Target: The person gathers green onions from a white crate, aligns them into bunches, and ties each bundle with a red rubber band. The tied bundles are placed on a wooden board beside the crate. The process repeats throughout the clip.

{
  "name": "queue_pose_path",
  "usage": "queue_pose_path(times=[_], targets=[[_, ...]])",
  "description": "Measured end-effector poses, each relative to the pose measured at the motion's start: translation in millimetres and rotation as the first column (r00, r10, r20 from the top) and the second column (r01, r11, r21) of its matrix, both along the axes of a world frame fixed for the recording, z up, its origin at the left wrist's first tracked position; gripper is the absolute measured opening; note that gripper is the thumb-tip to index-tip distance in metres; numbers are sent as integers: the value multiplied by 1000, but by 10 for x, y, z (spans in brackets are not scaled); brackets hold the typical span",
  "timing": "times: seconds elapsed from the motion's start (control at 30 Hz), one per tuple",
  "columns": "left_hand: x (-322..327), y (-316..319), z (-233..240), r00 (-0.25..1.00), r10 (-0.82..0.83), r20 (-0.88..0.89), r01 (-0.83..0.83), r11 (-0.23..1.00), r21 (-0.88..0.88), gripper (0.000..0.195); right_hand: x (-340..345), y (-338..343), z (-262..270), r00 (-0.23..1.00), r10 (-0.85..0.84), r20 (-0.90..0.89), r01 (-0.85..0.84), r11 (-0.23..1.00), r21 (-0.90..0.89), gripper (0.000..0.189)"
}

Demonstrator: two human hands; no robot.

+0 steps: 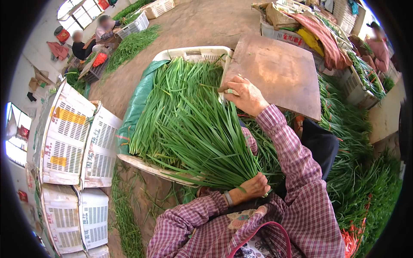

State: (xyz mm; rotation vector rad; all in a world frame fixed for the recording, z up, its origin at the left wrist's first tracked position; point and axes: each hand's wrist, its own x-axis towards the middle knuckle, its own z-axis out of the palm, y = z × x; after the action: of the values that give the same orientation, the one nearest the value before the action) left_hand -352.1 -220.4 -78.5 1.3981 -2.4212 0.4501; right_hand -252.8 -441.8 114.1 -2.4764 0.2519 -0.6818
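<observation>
My left hand (251, 187), a watch on its wrist, is closed around the base of a loose bunch of long green leaves, likely garlic chives (209, 138). The leaves fan out up and left over a white plastic crate (193, 51). More chives (180, 74) fill that crate in layers, and a green woven sheet (137, 103) lines its left side. Above the bunch, at the crate's right rim, is my right hand (243, 95). Its index finger reaches left beside a thin leaf tip; whether it pinches that leaf is unclear.
A flat brown board (277, 74) lies right of the crate. Stacked white crates (67, 135) stand at left. Chive heaps (361, 174) cover the right side. Loose leaves (125, 206) litter the floor. People (105, 29) sit at upper left; another person (379, 48) is at far right.
</observation>
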Motion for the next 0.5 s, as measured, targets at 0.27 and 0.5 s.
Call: queue_pose_path(times=[0.27,0.5], targets=[[29,-31,50,997,19,71,-19,1000,-7,13,106,-214,-748,968,-77,-239,69,997,-39,30],[63,-38,292,996,21,84,-29,996,88,12,73,-124,-837,982,-120,-147,119,993,-16,19]])
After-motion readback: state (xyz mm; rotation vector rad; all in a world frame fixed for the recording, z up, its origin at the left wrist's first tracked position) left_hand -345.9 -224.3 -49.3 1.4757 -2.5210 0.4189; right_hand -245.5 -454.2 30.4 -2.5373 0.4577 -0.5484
